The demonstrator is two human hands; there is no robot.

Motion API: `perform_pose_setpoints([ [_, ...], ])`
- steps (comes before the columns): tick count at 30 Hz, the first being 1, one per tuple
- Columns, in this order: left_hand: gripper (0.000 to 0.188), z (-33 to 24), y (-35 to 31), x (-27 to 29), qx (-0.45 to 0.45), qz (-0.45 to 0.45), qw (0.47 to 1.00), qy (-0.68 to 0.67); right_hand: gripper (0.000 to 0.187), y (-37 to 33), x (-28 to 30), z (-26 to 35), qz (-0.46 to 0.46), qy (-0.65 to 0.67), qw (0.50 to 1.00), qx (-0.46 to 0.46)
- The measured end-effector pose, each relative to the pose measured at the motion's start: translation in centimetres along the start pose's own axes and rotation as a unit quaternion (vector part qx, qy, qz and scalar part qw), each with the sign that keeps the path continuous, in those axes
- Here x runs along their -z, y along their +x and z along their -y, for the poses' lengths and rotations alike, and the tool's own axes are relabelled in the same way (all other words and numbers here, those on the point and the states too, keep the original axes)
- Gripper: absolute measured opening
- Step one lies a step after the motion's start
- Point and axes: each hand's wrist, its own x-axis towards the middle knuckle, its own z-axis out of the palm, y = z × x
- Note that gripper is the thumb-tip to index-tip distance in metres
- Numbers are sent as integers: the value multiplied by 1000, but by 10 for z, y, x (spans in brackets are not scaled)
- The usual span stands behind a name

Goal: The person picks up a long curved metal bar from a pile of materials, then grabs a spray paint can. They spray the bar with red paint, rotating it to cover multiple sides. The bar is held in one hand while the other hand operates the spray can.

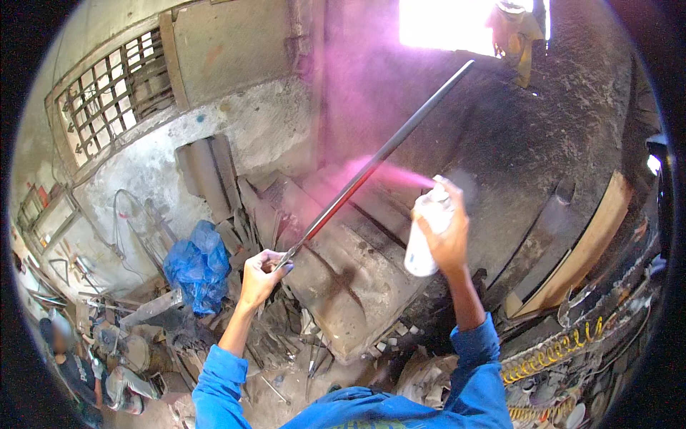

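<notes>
A long, slim dark blade-like bar (389, 146) slants from lower left to upper right. My left hand (261, 275) is closed round its narrow near end. Fresh red shows along the lower half of the bar, while the far half looks grey. My right hand (444, 227) grips a white spray can (420, 250), forefinger on its nozzle. From the nozzle a pink jet (404, 174) shoots leftward onto the middle of the bar and spreads into a pink mist (350, 107) behind it.
A dusty slab (357, 307) lies below the bar. Blue plastic sheeting (200, 264) sits left, by scrap boards. A curved wooden panel (579, 243) leans at the right, above a yellow coiled hose (554, 352). Another person (75, 372) is at lower left. A barred window (111, 93) is in the left wall.
</notes>
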Motion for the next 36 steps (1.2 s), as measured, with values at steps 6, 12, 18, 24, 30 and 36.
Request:
perform_pose_setpoints([
  [6, 24, 0, -19, 25, -17, -11, 1000, -1, 56, 92, 61, 7, -89, -65, 992, 63],
  [12, 19, 6, -52, 58, 30, -43, 998, 30, 58, 180, 121, -8, -143, -93, 985, 37],
  [18, 21, 35, -89, 99, 33, -83, 995, 46, 62, 251, 170, 6, -183, -86, 979, 13],
  [24, 21, 65, -109, 115, -8, -131, 991, 10, 65, 275, 166, 20, -179, -159, 969, 67],
  [30, 19, 66, -88, 96, -31, -167, 982, 85, 57, 187, 106, 45, -121, -214, 966, 79],
  [36, 23, 46, -45, 57, -110, -198, 972, 59, 58, 91, 50, 48, -53, -218, 969, 102],
])
